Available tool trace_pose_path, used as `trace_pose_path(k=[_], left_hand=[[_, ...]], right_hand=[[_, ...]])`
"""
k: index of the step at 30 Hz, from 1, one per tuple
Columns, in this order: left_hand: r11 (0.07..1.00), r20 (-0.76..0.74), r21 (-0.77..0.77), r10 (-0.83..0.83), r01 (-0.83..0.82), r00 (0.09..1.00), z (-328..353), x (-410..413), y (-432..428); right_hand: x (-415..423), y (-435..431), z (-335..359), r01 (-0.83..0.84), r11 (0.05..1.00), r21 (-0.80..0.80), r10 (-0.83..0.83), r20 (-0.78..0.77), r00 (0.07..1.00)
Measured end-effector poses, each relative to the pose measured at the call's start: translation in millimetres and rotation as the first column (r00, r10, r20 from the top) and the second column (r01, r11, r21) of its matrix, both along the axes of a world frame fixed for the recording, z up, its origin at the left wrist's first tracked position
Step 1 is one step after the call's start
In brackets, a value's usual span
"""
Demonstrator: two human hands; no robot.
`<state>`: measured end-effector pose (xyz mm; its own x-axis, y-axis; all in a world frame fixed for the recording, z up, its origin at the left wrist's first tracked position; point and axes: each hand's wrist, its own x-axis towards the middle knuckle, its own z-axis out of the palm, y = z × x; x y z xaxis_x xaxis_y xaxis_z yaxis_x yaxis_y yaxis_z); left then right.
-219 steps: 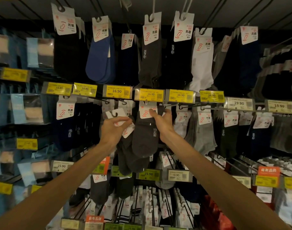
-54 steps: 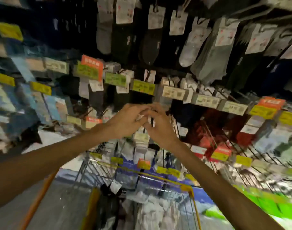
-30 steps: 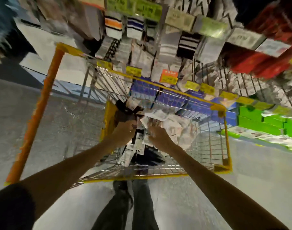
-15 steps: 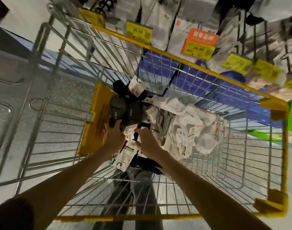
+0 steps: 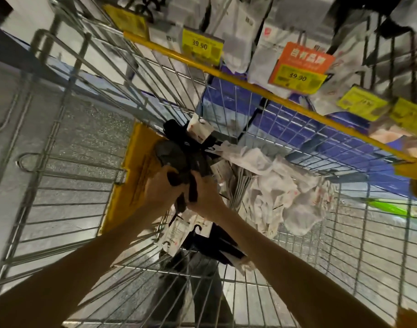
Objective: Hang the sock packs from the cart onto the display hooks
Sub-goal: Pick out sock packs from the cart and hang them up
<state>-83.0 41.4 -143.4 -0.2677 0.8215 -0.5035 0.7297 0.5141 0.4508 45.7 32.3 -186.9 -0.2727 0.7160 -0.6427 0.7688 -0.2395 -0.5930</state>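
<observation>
Change from half a second ago: both hands were then on white card headers low in the heap. Now the left hand (image 5: 160, 192) and right hand (image 5: 204, 197) sit side by side, fingers curled round the lower end of the dark sock packs (image 5: 176, 150). Seven seconds ago the hands were up at the display hooks.

Position of the goods: the dark sock packs lie in the cart (image 5: 226, 72), against the yellow panel (image 5: 131, 176) at the left of the basket. A white card header (image 5: 200, 131) stands up at the far end of the bundle. The white sock packs (image 5: 276, 185) are heaped just to the right, touching it. More carded packs (image 5: 176, 235) lie under the wrists.

Edges and room: the yellow far rim runs diagonally above the heap. Hanging packs and price tags (image 5: 200, 46) overhang that rim. The left wire wall stands well apart from the hands. Bare wire floor (image 5: 358, 235) shows to the right of the white heap. Both forearms cross the near wall. The space directly above the hands is unobstructed.
</observation>
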Motion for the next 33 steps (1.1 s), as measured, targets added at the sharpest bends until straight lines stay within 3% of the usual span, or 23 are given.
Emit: trace_pose_path(k=[2,4,9,13,17,20,22,24,26,29,31,32,33], left_hand=[[0.994,0.076,0.081,0.065,-0.071,0.995,16,1,2],[0.972,0.186,0.150,0.154,-0.183,0.970,28,-1,5],[0.947,0.546,0.067,0.229,-0.315,0.806,41,-4,12],[0.949,0.614,-0.055,0.277,-0.311,0.739,38,-3,18],[0.923,0.592,-0.127,0.365,-0.364,0.719,33,1,17],[0.845,0.652,-0.259,0.510,-0.467,0.561,28,0,9],[0.781,0.671,-0.360,0.597,-0.510,0.441,27,-2,2],[0.755,0.685,-0.414,0.626,-0.509,0.372,27,-5,-4],[0.806,0.703,-0.363,0.566,-0.468,0.430,28,-10,-8],[0.940,0.676,-0.160,0.326,-0.300,0.661,21,-22,-13],[0.997,0.450,-0.022,0.074,-0.072,0.890,20,-32,-18],[0.998,0.276,0.016,-0.067,0.065,0.959,21,-37,-20],[0.981,0.146,0.034,-0.193,0.190,0.970,26,-40,-20]], right_hand=[[7,-4,8,-0.067,0.996,0.066,0.066,0.013,0.998],[14,-8,16,-0.030,0.981,0.194,0.038,-0.037,0.999],[24,-8,32,0.120,0.935,0.334,-0.055,-0.199,0.978],[36,-9,41,0.129,0.974,0.186,-0.055,-0.359,0.932],[43,-18,45,0.092,0.994,0.064,-0.061,-0.379,0.923],[38,-22,51,0.286,0.944,-0.165,-0.329,-0.531,0.781],[33,-21,50,0.460,0.830,-0.316,-0.557,-0.519,0.648],[30,-14,54,0.566,0.735,-0.373,-0.676,-0.469,0.568],[30,-4,62,0.584,0.708,-0.397,-0.705,-0.440,0.556],[32,7,69,0.476,0.830,-0.291,-0.557,-0.422,0.715],[32,12,72,0.325,0.935,-0.140,-0.354,-0.386,0.852],[33,15,76,0.224,0.972,-0.073,-0.235,-0.327,0.915],[33,19,81,0.110,0.994,-0.018,-0.110,-0.269,0.957]])
